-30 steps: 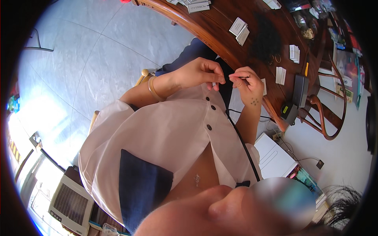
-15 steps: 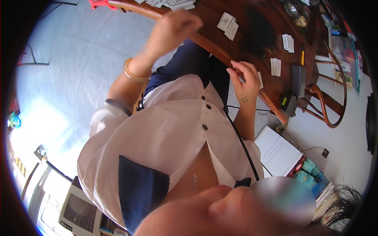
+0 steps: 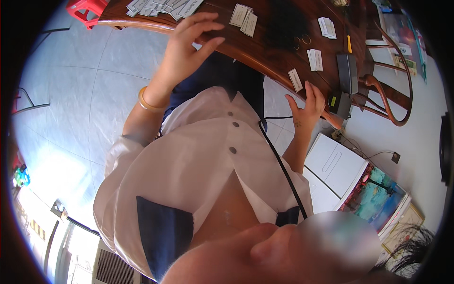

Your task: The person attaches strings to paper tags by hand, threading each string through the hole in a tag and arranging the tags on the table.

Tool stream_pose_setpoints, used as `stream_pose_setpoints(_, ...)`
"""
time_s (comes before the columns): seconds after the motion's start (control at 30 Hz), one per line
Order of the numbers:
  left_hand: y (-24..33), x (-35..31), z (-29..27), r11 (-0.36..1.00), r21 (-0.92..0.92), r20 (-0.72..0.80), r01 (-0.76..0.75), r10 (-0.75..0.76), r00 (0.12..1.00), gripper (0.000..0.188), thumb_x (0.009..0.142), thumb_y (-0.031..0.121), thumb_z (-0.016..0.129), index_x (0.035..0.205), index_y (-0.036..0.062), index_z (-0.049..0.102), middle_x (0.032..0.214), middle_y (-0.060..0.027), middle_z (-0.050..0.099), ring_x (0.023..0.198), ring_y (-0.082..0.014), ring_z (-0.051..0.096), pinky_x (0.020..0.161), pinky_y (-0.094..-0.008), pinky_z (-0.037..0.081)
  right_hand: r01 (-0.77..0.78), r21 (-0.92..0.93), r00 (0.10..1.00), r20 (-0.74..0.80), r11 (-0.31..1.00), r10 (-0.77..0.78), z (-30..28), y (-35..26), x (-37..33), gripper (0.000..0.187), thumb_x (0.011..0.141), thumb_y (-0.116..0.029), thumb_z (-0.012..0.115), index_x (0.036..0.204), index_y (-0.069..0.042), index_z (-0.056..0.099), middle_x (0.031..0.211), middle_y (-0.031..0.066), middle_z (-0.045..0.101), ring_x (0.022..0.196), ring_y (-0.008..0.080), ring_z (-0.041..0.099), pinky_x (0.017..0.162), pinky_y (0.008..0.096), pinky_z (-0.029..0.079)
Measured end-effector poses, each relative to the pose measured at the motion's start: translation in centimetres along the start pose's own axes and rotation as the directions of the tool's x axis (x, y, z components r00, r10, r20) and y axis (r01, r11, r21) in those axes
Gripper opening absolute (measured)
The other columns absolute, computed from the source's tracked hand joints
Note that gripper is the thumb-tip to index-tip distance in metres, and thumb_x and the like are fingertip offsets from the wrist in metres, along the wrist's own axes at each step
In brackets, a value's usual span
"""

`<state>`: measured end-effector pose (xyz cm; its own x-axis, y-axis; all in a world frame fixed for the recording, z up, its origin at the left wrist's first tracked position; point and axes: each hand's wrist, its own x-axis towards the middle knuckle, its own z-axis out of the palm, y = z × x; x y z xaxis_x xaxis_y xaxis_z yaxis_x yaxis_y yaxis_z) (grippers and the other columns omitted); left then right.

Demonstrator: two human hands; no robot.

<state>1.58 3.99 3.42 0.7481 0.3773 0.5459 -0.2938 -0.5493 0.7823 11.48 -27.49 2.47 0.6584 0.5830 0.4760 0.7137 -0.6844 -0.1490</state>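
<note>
My left hand (image 3: 189, 42), with an orange bangle (image 3: 149, 104) on its wrist, is raised over the near edge of the dark wooden table (image 3: 269, 54). Its fingers are spread and nothing shows in them. Just beyond it lie piles of small white tags (image 3: 161, 6) and a smaller stack (image 3: 244, 20). My right hand (image 3: 307, 105) rests at the table's edge with its fingers apart, close to a single white tag (image 3: 295, 79). It holds nothing. A black cord (image 3: 279, 161) runs down my white shirt.
More tag stacks (image 3: 315, 59) (image 3: 326, 26), a dark bundle (image 3: 286, 21), metal rings (image 3: 302, 40), a yellow pen (image 3: 349, 45) and two black devices (image 3: 347, 73) (image 3: 338, 102) lie on the table. Around it are a wooden chair (image 3: 392, 94), a red stool (image 3: 85, 9), a white box (image 3: 333, 165) and a painting (image 3: 378, 194).
Both hands were together near my chest. My left hand has lifted away toward the tag piles and spread its fingers; my right hand has moved to the table edge and spread out.
</note>
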Motion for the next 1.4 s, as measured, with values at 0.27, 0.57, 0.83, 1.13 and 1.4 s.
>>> stream_pose_setpoints(0.27, -0.3, -2.8, 2.0, 0.948, -0.238, 0.128, 0.212, -0.186, 0.974, 0.015, 0.077, 0.004, 0.066, 0.093, 0.0053, 0.064, 0.099, -0.0022, 0.063, 0.077, -0.0089, 0.057, 0.057, -0.0193, 0.042, 0.230, 0.055, 0.973, -0.028, 0.972, -0.229, 2.1, -6.2, 5.9, 0.041, 0.070, -0.029, 0.072, 0.105, -0.011, 0.061, 0.107, 0.0015, 0.054, 0.101, 0.0234, 0.050, 0.097, 0.0458, 0.031)
stream_pose_setpoints(0.57, 0.0, -3.9, 1.7, 0.904, -0.277, 0.243, 0.325, -0.261, 0.934, 0.016, 0.083, 0.003, 0.060, 0.098, 0.0029, 0.062, 0.105, -0.0055, 0.061, 0.089, -0.0101, 0.057, 0.065, -0.0200, 0.045, 0.280, 0.098, 0.948, 0.131, 0.955, -0.291, 5.4, -8.4, 14.2, 0.072, 0.064, -0.039, 0.074, 0.127, -0.019, 0.044, 0.116, 0.0015, 0.057, 0.113, 0.0212, 0.049, 0.100, 0.0563, 0.022)
stream_pose_setpoints(0.83, 0.0, -3.9, 1.6, 0.882, -0.307, 0.260, 0.358, -0.284, 0.923, 0.017, 0.083, 0.002, 0.060, 0.100, 0.0019, 0.062, 0.104, -0.0068, 0.061, 0.090, -0.0124, 0.058, 0.072, -0.0221, 0.047, 0.286, 0.144, 0.930, 0.198, 0.947, -0.311, 5.7, -7.9, 15.1, 0.071, 0.060, -0.039, 0.076, 0.123, -0.019, 0.049, 0.107, -0.0018, 0.062, 0.105, 0.0183, 0.055, 0.102, 0.0566, 0.018)
stream_pose_setpoints(1.13, 1.7, -3.4, 2.6, 0.174, -0.759, 0.495, 0.628, -0.472, 0.729, 0.029, 0.091, 0.013, 0.050, 0.113, -0.0062, 0.052, 0.099, -0.0120, 0.060, 0.098, -0.0205, 0.059, 0.080, -0.0306, 0.050, 0.382, 0.303, 0.920, -0.038, 0.873, -0.390, 2.0, -10.8, 9.4, 0.063, 0.056, -0.036, 0.079, 0.111, -0.013, 0.057, 0.105, 0.0009, 0.062, 0.098, 0.0177, 0.058, 0.105, 0.0521, 0.015)
stream_pose_setpoints(1.4, 1.7, -4.5, 3.2, 0.341, -0.577, 0.526, 0.742, -0.540, 0.657, 0.017, 0.093, 0.012, 0.046, 0.095, -0.0028, 0.055, 0.094, -0.0148, 0.063, 0.081, -0.0219, 0.065, 0.069, -0.0308, 0.055, 0.306, 0.296, 0.946, 0.010, 0.905, -0.323, 0.3, -5.2, 3.7, 0.048, 0.064, -0.034, 0.075, 0.103, -0.011, 0.060, 0.109, 0.0021, 0.058, 0.099, 0.0214, 0.054, 0.098, 0.0462, 0.031)
